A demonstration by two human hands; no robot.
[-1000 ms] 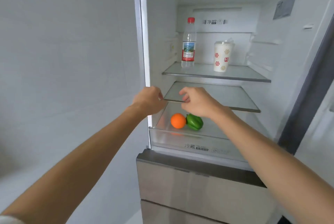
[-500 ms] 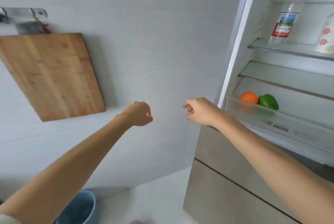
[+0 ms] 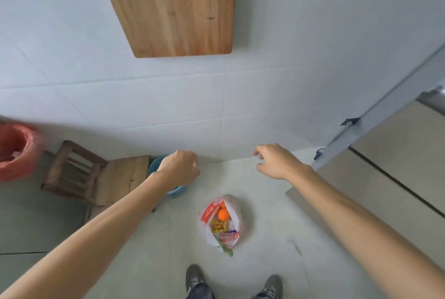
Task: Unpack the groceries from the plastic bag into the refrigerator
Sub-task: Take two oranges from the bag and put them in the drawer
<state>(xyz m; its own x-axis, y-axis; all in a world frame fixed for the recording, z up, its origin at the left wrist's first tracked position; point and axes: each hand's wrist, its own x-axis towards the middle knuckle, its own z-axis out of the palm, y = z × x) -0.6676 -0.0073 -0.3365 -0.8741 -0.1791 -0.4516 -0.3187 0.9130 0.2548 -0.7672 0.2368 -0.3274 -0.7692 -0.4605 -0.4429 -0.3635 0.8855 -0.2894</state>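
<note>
Our view drops from refrigerator (image 3: 397,154) to floor; plastic bag (image 3: 222,222) with orange (image 3: 223,214) below. Left hand (image 3: 179,167) fingers curled, right hand (image 3: 277,162) fingers loosely spread; both empty.

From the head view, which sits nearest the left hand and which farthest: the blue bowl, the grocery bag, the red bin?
1. Blue bowl, just beneath the left hand.
2. Grocery bag, on the floor toward the right.
3. Red bin, far left edge.
</note>
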